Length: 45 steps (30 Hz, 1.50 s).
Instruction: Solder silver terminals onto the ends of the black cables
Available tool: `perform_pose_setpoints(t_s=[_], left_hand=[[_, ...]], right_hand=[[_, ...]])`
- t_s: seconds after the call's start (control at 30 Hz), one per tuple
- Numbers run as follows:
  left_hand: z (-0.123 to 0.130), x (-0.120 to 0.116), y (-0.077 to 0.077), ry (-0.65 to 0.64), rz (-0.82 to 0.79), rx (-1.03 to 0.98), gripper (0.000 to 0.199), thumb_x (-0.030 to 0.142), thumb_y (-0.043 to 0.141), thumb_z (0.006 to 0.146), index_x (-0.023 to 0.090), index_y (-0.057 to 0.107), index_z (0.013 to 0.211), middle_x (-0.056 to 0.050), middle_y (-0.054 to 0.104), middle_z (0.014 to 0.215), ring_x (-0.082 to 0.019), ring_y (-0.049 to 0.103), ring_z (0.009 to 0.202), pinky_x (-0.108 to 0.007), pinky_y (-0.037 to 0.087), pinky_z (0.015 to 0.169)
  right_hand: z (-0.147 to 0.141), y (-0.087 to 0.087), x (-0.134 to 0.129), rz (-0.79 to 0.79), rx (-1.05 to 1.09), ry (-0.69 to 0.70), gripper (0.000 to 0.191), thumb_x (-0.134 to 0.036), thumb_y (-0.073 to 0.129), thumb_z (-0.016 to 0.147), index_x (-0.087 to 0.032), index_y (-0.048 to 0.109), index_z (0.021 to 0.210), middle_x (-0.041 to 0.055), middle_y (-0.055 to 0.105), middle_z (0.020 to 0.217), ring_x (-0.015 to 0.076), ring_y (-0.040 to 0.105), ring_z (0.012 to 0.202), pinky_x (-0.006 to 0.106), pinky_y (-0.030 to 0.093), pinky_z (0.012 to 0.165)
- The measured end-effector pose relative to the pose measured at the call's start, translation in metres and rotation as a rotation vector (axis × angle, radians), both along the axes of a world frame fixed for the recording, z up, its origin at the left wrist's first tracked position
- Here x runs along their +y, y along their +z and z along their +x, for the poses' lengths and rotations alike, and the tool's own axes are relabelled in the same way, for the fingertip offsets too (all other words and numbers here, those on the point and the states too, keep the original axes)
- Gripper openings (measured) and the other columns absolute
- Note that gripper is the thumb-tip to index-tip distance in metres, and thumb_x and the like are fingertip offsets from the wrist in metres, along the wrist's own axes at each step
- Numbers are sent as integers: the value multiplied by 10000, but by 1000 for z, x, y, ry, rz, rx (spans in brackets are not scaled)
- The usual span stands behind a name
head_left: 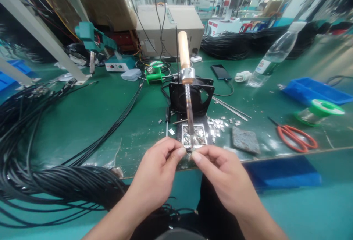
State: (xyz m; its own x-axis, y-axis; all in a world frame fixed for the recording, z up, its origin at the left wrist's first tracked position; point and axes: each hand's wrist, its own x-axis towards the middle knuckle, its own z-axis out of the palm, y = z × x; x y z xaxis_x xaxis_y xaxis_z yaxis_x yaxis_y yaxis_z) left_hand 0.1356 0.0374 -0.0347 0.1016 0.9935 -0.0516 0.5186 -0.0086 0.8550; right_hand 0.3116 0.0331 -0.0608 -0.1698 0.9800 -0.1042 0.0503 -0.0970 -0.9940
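Observation:
My left hand is closed in a pinch at the table's front edge, thumb against forefinger. Facing it, my right hand pinches the same way, with a narrow gap between the two sets of fingertips. What they hold is too small and too covered to name; a dark sliver shows by the left fingertips. A soldering iron with a wooden handle stands tip down in a clamp, its tip just above my fingertips. Behind them lies a small tray of metal bits, with a black fan frame beyond it.
Bundled black cables hang over the left edge. Small metal pieces lie right of the tray, near a grey block, orange-handled scissors and a solder spool. Farther back are a phone and a plastic bottle.

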Motion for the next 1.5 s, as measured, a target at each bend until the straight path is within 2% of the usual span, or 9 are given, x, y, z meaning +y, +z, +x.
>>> perform_pose_setpoints(t_s=[0.47,1.5], left_hand=[[2,5,0,-17,8,7,260,325,518,990,207,650,800,3,592,737,-185,511,692,-318,396,662],[2,3,2,-21,4,10,260,314,522,1008,207,654,812,5,603,750,-185,523,704,-316,403,669]], right_hand=[[-1,1,0,-3,5,-25,291,-451,683,950,-199,721,810,-14,558,696,131,434,644,250,354,535],[2,2,-1,-4,-17,-23,299,-466,674,956,-196,723,840,17,611,762,156,495,694,263,368,539]])
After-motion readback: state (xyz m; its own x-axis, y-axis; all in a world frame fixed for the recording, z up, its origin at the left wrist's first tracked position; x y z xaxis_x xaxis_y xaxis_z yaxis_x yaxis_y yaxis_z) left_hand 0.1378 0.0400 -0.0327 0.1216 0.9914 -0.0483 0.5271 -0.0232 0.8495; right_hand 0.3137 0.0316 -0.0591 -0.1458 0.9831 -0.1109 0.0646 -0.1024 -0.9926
